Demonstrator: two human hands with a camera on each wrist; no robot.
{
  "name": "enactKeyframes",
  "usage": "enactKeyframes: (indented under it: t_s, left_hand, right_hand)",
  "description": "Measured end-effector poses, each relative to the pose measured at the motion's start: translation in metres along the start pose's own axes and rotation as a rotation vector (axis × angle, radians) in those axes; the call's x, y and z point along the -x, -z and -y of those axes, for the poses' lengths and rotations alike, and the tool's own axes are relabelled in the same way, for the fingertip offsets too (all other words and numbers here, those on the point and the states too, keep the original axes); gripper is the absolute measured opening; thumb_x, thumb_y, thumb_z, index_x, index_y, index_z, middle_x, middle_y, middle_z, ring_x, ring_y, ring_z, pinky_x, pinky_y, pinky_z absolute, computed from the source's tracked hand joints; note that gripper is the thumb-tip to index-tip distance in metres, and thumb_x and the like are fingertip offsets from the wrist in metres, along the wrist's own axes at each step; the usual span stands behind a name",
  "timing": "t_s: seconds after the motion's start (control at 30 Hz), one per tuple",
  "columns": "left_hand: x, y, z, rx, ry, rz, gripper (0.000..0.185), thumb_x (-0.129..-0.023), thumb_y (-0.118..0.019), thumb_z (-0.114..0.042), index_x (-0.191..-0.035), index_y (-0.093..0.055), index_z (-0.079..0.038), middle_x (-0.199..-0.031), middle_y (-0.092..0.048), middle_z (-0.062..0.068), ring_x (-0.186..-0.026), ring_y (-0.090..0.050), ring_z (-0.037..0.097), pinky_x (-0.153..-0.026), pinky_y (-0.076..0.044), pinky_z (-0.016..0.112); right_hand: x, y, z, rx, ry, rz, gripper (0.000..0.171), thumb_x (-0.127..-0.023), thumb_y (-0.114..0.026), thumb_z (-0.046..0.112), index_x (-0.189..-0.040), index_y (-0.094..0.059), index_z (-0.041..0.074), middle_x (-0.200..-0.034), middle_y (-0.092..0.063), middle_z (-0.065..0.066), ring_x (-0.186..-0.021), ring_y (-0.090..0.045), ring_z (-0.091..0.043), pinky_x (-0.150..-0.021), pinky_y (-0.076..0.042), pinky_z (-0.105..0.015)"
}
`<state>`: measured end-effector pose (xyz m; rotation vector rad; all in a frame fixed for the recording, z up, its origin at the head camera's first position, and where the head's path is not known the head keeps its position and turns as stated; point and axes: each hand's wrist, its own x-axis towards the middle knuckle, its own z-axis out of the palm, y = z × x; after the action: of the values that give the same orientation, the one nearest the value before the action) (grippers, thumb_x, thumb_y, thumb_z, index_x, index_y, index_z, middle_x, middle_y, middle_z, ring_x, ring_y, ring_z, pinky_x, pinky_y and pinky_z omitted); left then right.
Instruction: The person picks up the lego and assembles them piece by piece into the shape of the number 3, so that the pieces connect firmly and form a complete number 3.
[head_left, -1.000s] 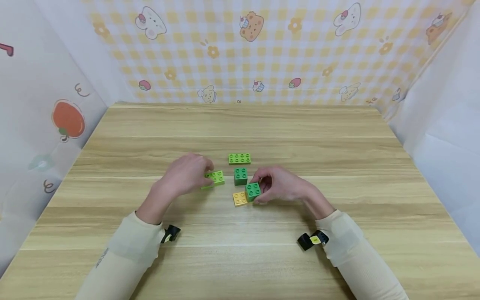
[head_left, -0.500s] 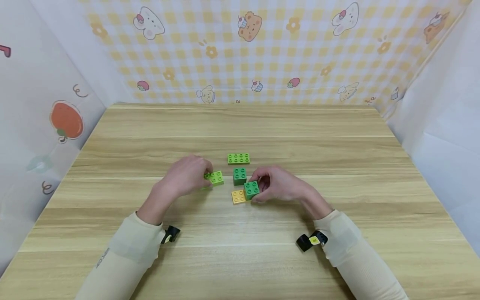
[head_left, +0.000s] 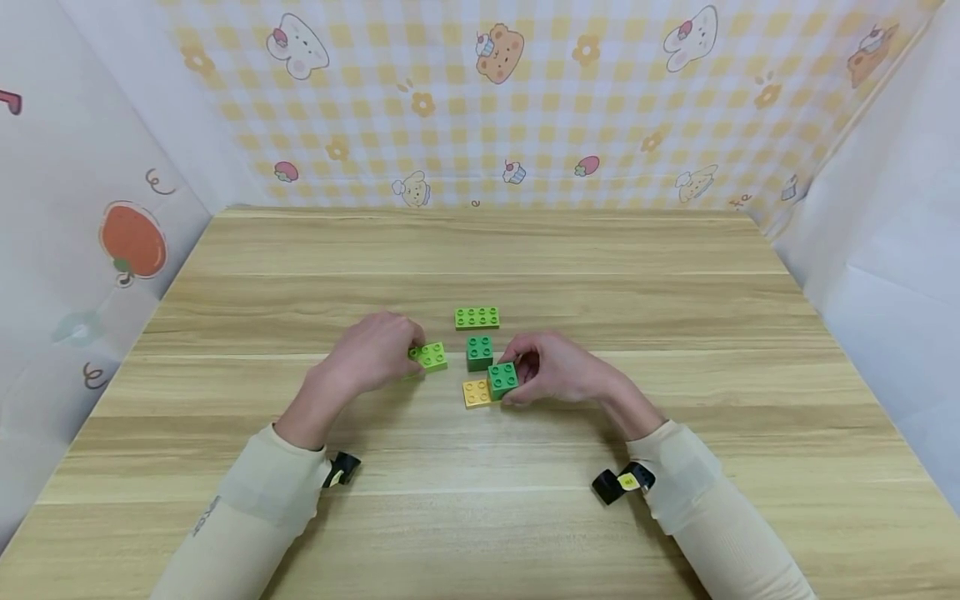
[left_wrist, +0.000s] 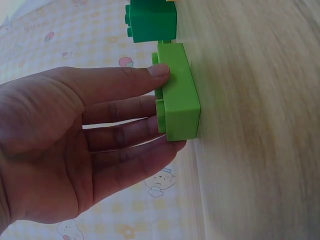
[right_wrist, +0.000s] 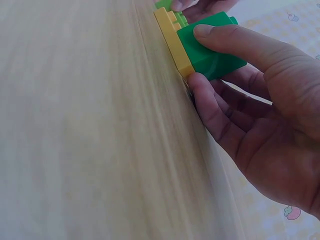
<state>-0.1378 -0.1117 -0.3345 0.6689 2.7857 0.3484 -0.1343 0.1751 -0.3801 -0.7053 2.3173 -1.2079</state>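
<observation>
My left hand (head_left: 375, 354) pinches a lime-green toy building brick (head_left: 432, 357) low at the table, thumb on the near side and fingers on the far side in the left wrist view (left_wrist: 182, 95). With my right hand (head_left: 562, 368) I grip a green square brick (head_left: 503, 380) that sits over the right end of a thin yellow brick (head_left: 476, 393). In the right wrist view a fingertip touches the end of the yellow brick (right_wrist: 175, 47). Whether the two are fully joined, I cannot tell. Another green square brick (head_left: 479, 353) stands just behind them, untouched.
Farther back on the wooden table (head_left: 480, 533) lies a second lime-green brick (head_left: 477, 318), long and studded. A checked cloth (head_left: 465, 108) with cartoon prints hangs behind the table's far edge. Small black devices (head_left: 624, 482) are strapped at both wrists.
The green brick in my right hand and the yellow brick under it have shifted very slightly away from me. My left hand keeps its pinch on the lime-green brick.
</observation>
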Motion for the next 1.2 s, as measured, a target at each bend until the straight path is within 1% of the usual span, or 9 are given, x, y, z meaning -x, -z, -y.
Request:
enactKeyframes:
  t_s: [0.27, 0.5, 0.83, 1.03, 1.2]
  left_hand:
    - [0.0, 0.001, 0.0, 0.007, -0.003, -0.015, 0.019, -0.085, -0.087, -0.014, -0.099, -0.08, -0.005, -0.08, -0.065, 0.001, -0.072, -0.052, 0.016, -0.064, -0.04, 0.029]
    - [0.002, 0.002, -0.001, 0.009, -0.014, -0.024, 0.022, -0.086, -0.086, -0.014, -0.104, -0.08, -0.003, -0.083, -0.068, 0.001, -0.072, -0.052, 0.016, -0.064, -0.04, 0.028]
    - [0.005, 0.007, -0.006, 0.019, -0.016, -0.037, 0.026, -0.088, -0.083, -0.014, -0.11, -0.08, -0.001, -0.085, -0.068, 0.002, -0.072, -0.052, 0.016, -0.064, -0.039, 0.027]
    - [0.007, 0.009, -0.01, 0.003, -0.026, -0.064, 0.026, -0.089, -0.081, -0.015, -0.112, -0.079, -0.002, -0.087, -0.07, 0.003, -0.072, -0.054, 0.016, -0.065, -0.041, 0.028]
    - [0.011, 0.012, -0.015, -0.022, -0.038, -0.093, 0.029, -0.09, -0.082, -0.017, -0.115, -0.079, -0.003, -0.093, -0.072, 0.005, -0.073, -0.055, 0.017, -0.065, -0.043, 0.028]
  right_hand:
    - [0.0, -0.001, 0.0, -0.023, -0.012, 0.002, 0.036, -0.078, -0.094, 0.013, -0.107, -0.073, 0.006, -0.088, -0.067, -0.003, -0.079, -0.062, -0.015, -0.069, -0.053, -0.023]
    - [0.0, -0.001, 0.001, 0.0, -0.018, 0.0, 0.036, -0.078, -0.094, 0.014, -0.107, -0.073, 0.007, -0.088, -0.067, -0.003, -0.08, -0.061, -0.015, -0.07, -0.053, -0.023]
    - [0.001, -0.001, 0.004, -0.003, -0.028, 0.002, 0.037, -0.078, -0.093, 0.014, -0.108, -0.073, 0.006, -0.089, -0.067, -0.003, -0.08, -0.061, -0.015, -0.07, -0.053, -0.023]
    - [0.001, -0.001, 0.003, 0.01, -0.022, -0.001, 0.037, -0.078, -0.094, 0.015, -0.107, -0.073, 0.007, -0.089, -0.066, -0.003, -0.08, -0.06, -0.015, -0.069, -0.052, -0.023]
    - [0.001, -0.001, 0.003, 0.009, -0.017, 0.002, 0.037, -0.078, -0.094, 0.015, -0.107, -0.073, 0.006, -0.088, -0.067, -0.003, -0.079, -0.06, -0.015, -0.069, -0.052, -0.023]
